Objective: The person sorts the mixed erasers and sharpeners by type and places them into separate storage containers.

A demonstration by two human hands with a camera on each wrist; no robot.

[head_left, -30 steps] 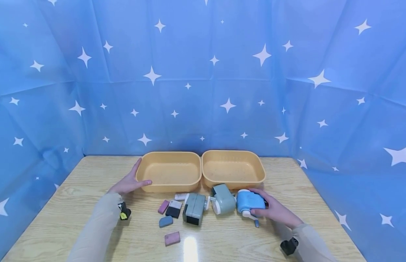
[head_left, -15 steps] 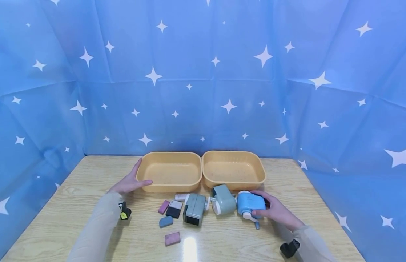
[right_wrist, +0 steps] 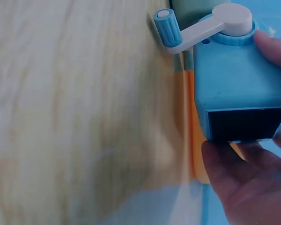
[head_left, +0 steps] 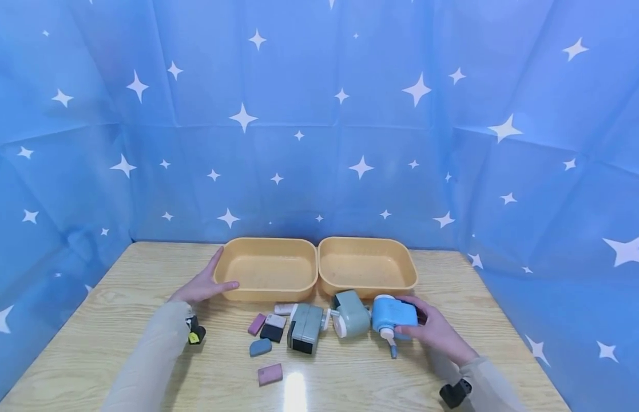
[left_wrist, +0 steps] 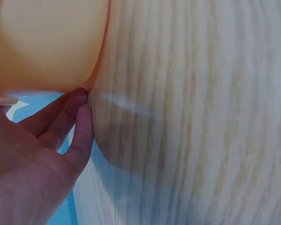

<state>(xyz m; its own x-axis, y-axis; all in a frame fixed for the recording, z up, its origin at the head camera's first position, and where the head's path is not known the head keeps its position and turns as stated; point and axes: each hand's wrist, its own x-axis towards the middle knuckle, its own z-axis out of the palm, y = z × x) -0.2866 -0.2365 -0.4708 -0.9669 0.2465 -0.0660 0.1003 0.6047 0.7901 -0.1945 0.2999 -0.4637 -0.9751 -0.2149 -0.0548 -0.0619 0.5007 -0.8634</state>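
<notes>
My right hand [head_left: 441, 333] holds a light blue hand-crank pencil sharpener [head_left: 393, 316], thumb on one side and fingers on the other. Its white crank arm with a blue knob [right_wrist: 168, 28] shows in the right wrist view, as does a dark panel [right_wrist: 246, 124] on the body. My left hand [head_left: 201, 286] lies extended against the left end of the left tan bin [head_left: 268, 294], thumb along its front rim. In the left wrist view its fingertips [left_wrist: 84, 110] touch the bin's lower edge. Two grey-green sharpeners, one leftmost [head_left: 306, 327] and one nearer [head_left: 353, 315], stand left of the blue one.
A second tan bin [head_left: 368, 289] stands right beside the first. Left of the sharpeners lie several small blocks like erasers: a purple one [head_left: 256, 324], a black one [head_left: 271, 333], a blue one [head_left: 260, 347] and a pink one [head_left: 270, 374]. A starry blue curtain [head_left: 298, 154] surrounds the wooden table.
The blue sharpener has turned slightly in my right hand, its crank knob swinging to the left. My left hand keeps its place on the bin.
</notes>
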